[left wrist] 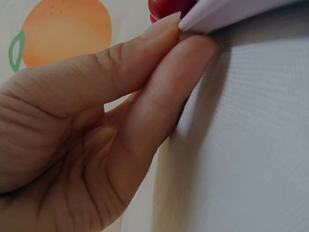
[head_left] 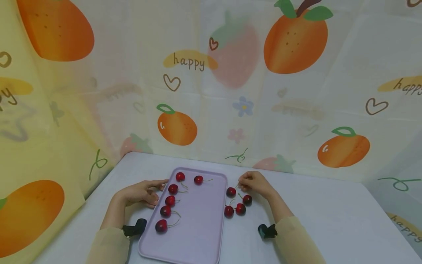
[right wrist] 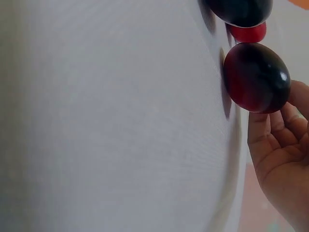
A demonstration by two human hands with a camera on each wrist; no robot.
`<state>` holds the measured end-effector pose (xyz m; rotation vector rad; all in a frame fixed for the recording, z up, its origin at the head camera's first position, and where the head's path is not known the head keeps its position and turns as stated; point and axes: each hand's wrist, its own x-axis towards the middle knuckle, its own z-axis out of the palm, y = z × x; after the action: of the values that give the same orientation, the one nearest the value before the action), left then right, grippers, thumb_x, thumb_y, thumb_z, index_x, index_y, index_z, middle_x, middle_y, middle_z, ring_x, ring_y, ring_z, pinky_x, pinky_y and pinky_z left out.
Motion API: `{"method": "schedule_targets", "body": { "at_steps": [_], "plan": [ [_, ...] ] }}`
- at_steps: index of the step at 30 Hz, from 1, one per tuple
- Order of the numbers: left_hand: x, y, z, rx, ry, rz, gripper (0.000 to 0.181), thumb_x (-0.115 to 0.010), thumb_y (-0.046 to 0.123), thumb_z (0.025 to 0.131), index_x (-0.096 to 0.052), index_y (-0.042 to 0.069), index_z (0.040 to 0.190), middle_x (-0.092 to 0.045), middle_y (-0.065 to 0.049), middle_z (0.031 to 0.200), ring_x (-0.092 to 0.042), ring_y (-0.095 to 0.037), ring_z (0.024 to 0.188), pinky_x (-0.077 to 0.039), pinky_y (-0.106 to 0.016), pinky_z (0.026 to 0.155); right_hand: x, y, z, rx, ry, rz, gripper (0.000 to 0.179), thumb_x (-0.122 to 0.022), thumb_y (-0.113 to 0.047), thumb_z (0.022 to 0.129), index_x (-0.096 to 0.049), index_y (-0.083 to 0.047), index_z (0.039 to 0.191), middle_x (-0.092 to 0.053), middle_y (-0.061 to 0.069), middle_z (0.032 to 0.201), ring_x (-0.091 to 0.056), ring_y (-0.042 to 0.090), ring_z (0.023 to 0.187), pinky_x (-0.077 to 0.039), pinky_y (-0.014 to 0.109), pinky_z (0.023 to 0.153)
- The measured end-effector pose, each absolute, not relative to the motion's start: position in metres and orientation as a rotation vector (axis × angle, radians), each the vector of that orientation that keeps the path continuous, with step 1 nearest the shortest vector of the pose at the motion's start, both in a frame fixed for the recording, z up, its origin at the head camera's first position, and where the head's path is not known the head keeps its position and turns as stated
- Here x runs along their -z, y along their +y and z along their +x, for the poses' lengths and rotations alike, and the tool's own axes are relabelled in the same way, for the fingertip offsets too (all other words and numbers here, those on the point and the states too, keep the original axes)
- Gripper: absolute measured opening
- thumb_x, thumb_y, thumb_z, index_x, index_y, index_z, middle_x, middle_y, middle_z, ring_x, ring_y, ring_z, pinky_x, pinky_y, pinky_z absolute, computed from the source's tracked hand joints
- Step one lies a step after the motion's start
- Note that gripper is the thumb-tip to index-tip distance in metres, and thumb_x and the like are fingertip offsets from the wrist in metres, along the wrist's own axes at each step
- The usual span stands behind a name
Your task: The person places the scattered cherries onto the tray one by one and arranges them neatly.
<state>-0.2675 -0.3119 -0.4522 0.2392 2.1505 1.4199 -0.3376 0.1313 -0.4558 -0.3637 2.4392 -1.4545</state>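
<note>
A lilac tray [head_left: 194, 242] lies on the table with several dark red cherries on it; most form a column along its left side, and one cherry [head_left: 198, 179] is at the top middle. My left hand [head_left: 140, 194] is at the tray's left edge; in the left wrist view its thumb and finger [left wrist: 164, 82] pinch the rim. Right of the tray, my right hand [head_left: 255, 183] has thumb and finger together at the stem of a cherry [head_left: 231, 192], seemingly pinching it. In the right wrist view a large near cherry [right wrist: 256, 77] partly covers the right fingertips.
More cherries lie beside the tray's right edge, among them one at the right [head_left: 247, 200] and two lower ones [head_left: 240, 209]. A white cloth [head_left: 329, 227] covers the table. A fruit-patterned curtain [head_left: 204, 121] stands behind it. Each wrist wears a small black camera.
</note>
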Motion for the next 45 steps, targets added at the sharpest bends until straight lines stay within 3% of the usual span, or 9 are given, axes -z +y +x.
{"method": "schedule_targets", "body": {
  "at_steps": [15,30,45],
  "plan": [
    [0.452,-0.313,-0.266,-1.434,2.136,0.250,0.079,-0.066,0.000,0.085,-0.029,0.008,0.155,-0.040,-0.021,0.134,-0.061,-0.017,0.088,-0.062,-0.029,0.078,0.449,0.125,-0.326,1.581,2.488,-0.311,0.022,-0.056,-0.010,0.099,-0.062,0.010,0.107,-0.071,0.022,0.103,-0.066,0.007,0.080,-0.060,0.022,0.077],
    [0.452,-0.312,-0.265,-1.431,2.135,0.262,0.080,-0.067,0.001,0.085,-0.029,0.007,0.155,-0.040,-0.020,0.134,-0.061,-0.016,0.088,-0.062,-0.029,0.077,0.444,0.096,-0.307,1.717,2.427,-0.329,0.024,-0.060,-0.009,0.097,-0.062,0.012,0.107,-0.071,0.026,0.098,-0.067,0.007,0.076,-0.061,0.024,0.073],
    [0.450,-0.310,-0.265,-1.423,2.153,0.240,0.079,-0.068,0.002,0.085,-0.030,0.008,0.155,-0.041,-0.020,0.133,-0.061,-0.016,0.086,-0.062,-0.028,0.077,0.446,0.057,-0.294,1.826,2.465,-0.122,0.015,-0.064,-0.007,0.093,-0.066,0.007,0.099,-0.073,0.020,0.091,-0.067,0.007,0.070,-0.062,0.026,0.070]
  ]
}}
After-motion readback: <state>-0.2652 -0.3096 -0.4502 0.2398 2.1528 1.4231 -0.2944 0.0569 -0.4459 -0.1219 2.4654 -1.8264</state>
